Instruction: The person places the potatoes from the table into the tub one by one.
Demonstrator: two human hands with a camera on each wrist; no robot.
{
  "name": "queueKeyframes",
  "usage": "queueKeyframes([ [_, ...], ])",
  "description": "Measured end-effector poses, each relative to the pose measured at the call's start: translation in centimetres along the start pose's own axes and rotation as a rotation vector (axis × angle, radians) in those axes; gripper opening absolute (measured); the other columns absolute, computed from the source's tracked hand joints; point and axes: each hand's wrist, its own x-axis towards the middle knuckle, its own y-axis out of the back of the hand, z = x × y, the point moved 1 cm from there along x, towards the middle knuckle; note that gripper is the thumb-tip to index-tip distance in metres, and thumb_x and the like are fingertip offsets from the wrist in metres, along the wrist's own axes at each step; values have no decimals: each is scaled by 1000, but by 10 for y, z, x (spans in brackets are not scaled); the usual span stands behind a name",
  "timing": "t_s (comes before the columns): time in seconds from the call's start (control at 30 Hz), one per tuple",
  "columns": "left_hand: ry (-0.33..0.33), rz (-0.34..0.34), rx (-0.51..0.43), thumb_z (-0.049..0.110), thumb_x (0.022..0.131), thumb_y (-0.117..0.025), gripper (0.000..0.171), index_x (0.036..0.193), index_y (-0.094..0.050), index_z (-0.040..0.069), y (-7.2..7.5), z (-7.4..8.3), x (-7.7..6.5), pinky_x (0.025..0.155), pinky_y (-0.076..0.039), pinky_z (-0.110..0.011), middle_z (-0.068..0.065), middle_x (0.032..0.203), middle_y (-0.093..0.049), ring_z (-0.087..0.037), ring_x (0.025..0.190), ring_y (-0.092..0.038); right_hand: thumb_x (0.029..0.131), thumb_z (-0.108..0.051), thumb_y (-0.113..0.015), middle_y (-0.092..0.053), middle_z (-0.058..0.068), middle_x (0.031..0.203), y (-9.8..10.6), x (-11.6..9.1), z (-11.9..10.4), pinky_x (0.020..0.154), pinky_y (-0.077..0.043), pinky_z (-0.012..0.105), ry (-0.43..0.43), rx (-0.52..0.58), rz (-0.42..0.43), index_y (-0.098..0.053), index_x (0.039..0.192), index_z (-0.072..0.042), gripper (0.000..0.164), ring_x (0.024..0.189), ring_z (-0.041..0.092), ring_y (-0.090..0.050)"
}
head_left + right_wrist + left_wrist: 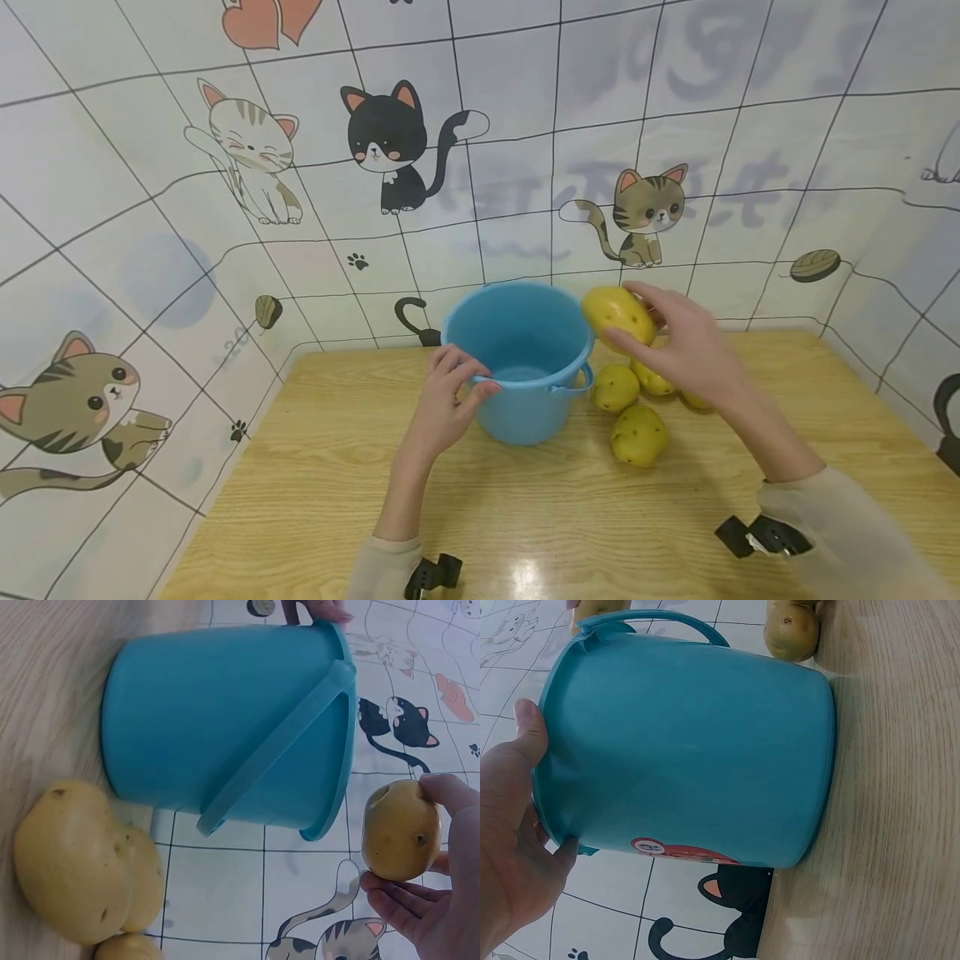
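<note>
A blue plastic bucket [525, 412] stands upright on the wooden table, its inside bare as far as the head view shows. My left hand [446, 408] grips the near left part of its rim, with fingers over the edge. Beside the rim's right side, my right hand [693, 346] holds a yellow potato [611, 310] between thumb and fingers, raised above the table. The right wrist view shows this potato [403, 831] just outside the bucket's mouth. Below that hand lie several more potatoes [639, 436], close to the bucket's right side and partly covered by the hand.
The bucket's handle [576, 385] hangs down along its outside. Behind the wooden table [360, 467] rises a wall covering [517, 200] with cartoon cats and grid lines, close to the bucket's back.
</note>
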Motion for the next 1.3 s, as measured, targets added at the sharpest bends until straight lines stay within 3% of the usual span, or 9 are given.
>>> queueKeyframes([
  [0.23,13,-4,9,24,90,-74,14,87,-68,11,0,1,0,101,-34,-53,-1,93,-55,-29,114,-43,92,-48,-72,-61,11,120,-7,9,-15,77,-47,44,-2,49,-18,-48,149,-15,71,99,26,-58],
  [0.37,21,-9,12,16,87,-77,10,86,-68,11,0,1,0,101,-34,-52,-1,92,-55,-29,114,-42,93,-47,-71,-60,12,121,-11,13,-19,80,-47,46,37,59,-23,-48,149,-13,69,98,26,-59],
  [0.67,26,-10,20,26,91,-73,16,87,-68,11,-1,0,-1,102,-33,-53,-1,93,-55,-30,116,-42,93,-41,-73,-60,14,119,-25,19,-27,74,-52,42,85,96,-39,-49,147,-10,68,96,26,-60],
  [0.93,63,-18,27,18,87,-77,12,87,-67,10,-1,2,-1,104,-32,-53,-3,93,-54,-30,119,-41,91,-42,-76,-61,13,122,-40,23,-29,75,-54,44,113,126,-48,-51,145,-9,68,97,26,-62],
  [1.1,54,-10,26,18,88,-76,12,86,-67,10,-1,1,-1,104,-31,-54,-3,93,-54,-31,117,-42,95,-33,-73,-62,14,116,-48,22,-25,81,-54,47,131,113,-45,-54,142,-7,57,98,28,-62],
  [1.3,41,-7,13,35,93,-68,25,86,-66,11,-1,1,-1,104,-30,-55,-2,93,-53,-31,116,-42,97,-26,-70,-62,12,110,-51,20,-22,86,-52,48,146,112,-33,-57,137,-3,48,98,28,-62],
])
